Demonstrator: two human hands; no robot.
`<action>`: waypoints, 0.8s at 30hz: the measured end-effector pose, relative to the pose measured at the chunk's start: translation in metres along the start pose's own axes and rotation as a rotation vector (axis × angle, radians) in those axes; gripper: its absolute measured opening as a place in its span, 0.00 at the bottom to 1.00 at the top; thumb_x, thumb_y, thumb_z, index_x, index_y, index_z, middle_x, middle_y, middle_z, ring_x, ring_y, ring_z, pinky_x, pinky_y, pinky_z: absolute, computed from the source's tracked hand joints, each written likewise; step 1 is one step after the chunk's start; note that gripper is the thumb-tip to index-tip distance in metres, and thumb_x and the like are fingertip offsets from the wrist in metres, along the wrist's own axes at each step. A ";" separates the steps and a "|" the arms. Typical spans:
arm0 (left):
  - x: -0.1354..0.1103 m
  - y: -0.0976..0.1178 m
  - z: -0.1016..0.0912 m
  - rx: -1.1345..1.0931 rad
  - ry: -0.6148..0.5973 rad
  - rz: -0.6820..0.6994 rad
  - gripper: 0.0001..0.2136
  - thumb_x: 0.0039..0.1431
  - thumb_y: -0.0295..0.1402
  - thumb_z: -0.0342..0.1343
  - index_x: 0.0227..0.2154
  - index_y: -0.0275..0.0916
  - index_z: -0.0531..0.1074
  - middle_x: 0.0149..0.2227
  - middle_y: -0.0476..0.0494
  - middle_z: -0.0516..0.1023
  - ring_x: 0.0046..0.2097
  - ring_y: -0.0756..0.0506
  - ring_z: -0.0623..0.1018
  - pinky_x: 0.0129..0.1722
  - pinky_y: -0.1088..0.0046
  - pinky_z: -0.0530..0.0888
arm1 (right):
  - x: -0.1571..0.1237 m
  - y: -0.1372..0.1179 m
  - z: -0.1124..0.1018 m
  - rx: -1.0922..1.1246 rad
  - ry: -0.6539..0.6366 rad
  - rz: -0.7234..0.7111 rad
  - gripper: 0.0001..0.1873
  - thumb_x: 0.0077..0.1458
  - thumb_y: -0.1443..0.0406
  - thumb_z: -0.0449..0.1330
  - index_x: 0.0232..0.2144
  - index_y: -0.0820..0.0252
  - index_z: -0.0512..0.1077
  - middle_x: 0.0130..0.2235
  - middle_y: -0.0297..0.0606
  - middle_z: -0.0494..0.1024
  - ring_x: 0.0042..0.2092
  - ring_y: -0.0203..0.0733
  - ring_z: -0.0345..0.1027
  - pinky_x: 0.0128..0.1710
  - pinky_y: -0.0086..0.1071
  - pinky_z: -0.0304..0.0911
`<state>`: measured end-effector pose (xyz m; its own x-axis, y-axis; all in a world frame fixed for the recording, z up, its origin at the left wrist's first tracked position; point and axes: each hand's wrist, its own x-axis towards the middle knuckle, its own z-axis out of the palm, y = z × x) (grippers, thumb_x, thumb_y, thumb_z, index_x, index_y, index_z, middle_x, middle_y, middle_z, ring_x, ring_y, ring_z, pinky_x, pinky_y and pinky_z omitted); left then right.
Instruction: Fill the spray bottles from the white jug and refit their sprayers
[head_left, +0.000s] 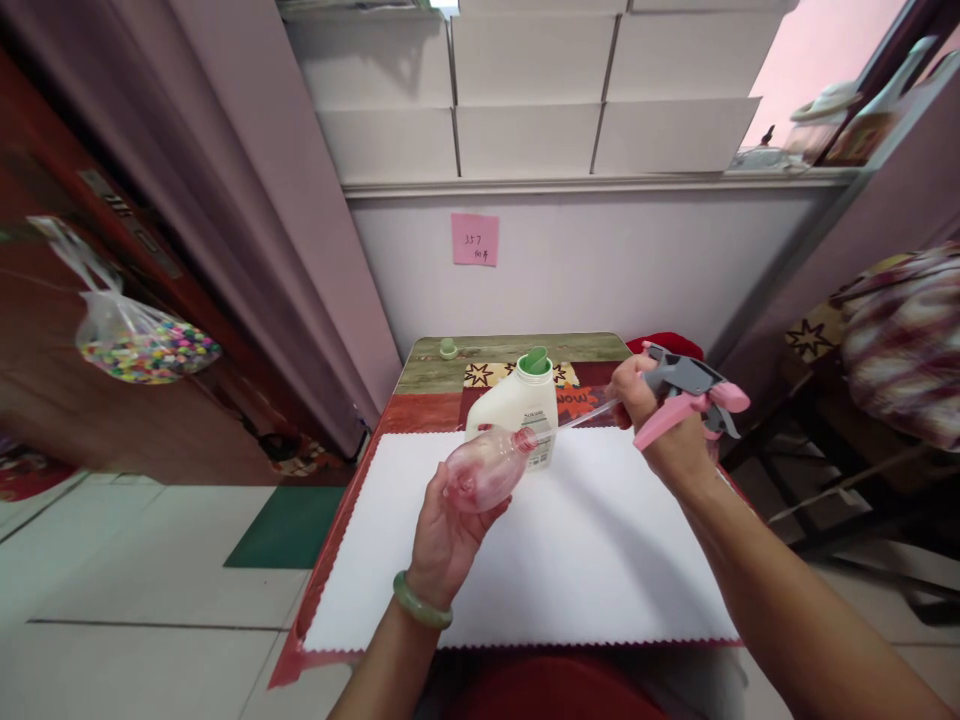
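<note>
My left hand (454, 540) is closed around the base of a clear pinkish spray bottle (487, 475), tilted so its mouth points up and to the right. In my right hand (645, 400) is a pink and grey trigger spray head (686, 385). Its clear dip tube (581, 415) slants down to the left, with its lower end at the bottle's neck; I cannot tell how far inside it reaches. Just behind the spray bottle stands a white jug (517, 400) upright, its cap off and a green spout showing in its mouth.
A small green cap (448, 348) lies at the table's far left. A white mat (600, 580) with a scalloped edge covers the near part of the table. A pink note (475, 240) is stuck to the wall. To the left hangs a bag of colourful beads (150, 345).
</note>
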<state>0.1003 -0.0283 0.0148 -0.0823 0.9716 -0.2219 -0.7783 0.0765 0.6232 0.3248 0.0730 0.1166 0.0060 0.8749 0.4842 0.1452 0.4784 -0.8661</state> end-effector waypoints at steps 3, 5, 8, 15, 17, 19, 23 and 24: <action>0.000 -0.001 0.007 0.023 -0.018 0.007 0.28 0.73 0.46 0.56 0.69 0.37 0.69 0.66 0.30 0.75 0.57 0.37 0.82 0.46 0.64 0.84 | -0.006 0.007 0.013 0.038 -0.093 0.027 0.31 0.59 0.37 0.64 0.25 0.54 0.67 0.22 0.29 0.68 0.24 0.36 0.60 0.26 0.33 0.60; -0.001 -0.003 0.013 0.013 -0.031 -0.003 0.28 0.73 0.45 0.56 0.70 0.38 0.68 0.67 0.31 0.74 0.59 0.36 0.81 0.48 0.63 0.84 | -0.012 0.020 0.024 0.067 -0.151 0.032 0.28 0.60 0.38 0.64 0.27 0.54 0.71 0.25 0.31 0.72 0.28 0.39 0.65 0.31 0.34 0.64; -0.003 -0.008 0.020 -0.022 -0.044 -0.025 0.28 0.72 0.42 0.59 0.70 0.39 0.68 0.69 0.33 0.73 0.63 0.35 0.79 0.53 0.59 0.83 | -0.022 0.045 0.042 0.188 -0.262 0.042 0.24 0.60 0.39 0.65 0.35 0.52 0.77 0.35 0.36 0.80 0.40 0.46 0.75 0.44 0.39 0.70; -0.009 -0.020 0.008 -0.062 -0.140 -0.185 0.27 0.72 0.49 0.57 0.64 0.35 0.73 0.55 0.30 0.84 0.51 0.37 0.86 0.49 0.61 0.85 | -0.028 0.071 0.055 0.630 -0.481 0.197 0.23 0.60 0.41 0.64 0.40 0.52 0.80 0.43 0.41 0.86 0.51 0.55 0.79 0.59 0.48 0.67; -0.010 -0.022 0.003 -0.014 -0.216 -0.309 0.32 0.69 0.58 0.56 0.55 0.29 0.78 0.44 0.28 0.86 0.36 0.41 0.87 0.35 0.70 0.84 | -0.025 0.068 0.053 0.704 -0.524 0.235 0.24 0.60 0.42 0.63 0.40 0.54 0.80 0.41 0.42 0.86 0.50 0.55 0.80 0.59 0.49 0.67; -0.010 -0.022 0.001 0.020 -0.261 -0.401 0.38 0.66 0.64 0.53 0.49 0.25 0.80 0.37 0.28 0.86 0.26 0.44 0.84 0.23 0.76 0.78 | -0.024 0.064 0.051 0.757 -0.555 0.257 0.25 0.59 0.42 0.63 0.42 0.55 0.81 0.41 0.44 0.87 0.50 0.56 0.81 0.59 0.50 0.68; -0.011 -0.022 0.010 0.007 -0.192 -0.442 0.39 0.68 0.65 0.47 0.46 0.26 0.80 0.33 0.29 0.85 0.23 0.47 0.81 0.19 0.79 0.73 | -0.026 0.057 0.052 0.809 -0.531 0.231 0.25 0.57 0.41 0.65 0.41 0.54 0.80 0.40 0.43 0.87 0.47 0.56 0.82 0.55 0.50 0.71; -0.012 -0.022 0.012 0.003 -0.171 -0.443 0.39 0.69 0.65 0.46 0.47 0.26 0.80 0.33 0.29 0.85 0.23 0.47 0.82 0.19 0.79 0.73 | -0.027 0.055 0.052 0.815 -0.519 0.225 0.25 0.56 0.42 0.65 0.41 0.54 0.80 0.40 0.43 0.87 0.47 0.55 0.82 0.55 0.50 0.72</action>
<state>0.1262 -0.0390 0.0131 0.3610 0.8681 -0.3406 -0.7134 0.4923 0.4988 0.2809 0.0796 0.0489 -0.5126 0.7829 0.3526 -0.5320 0.0327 -0.8461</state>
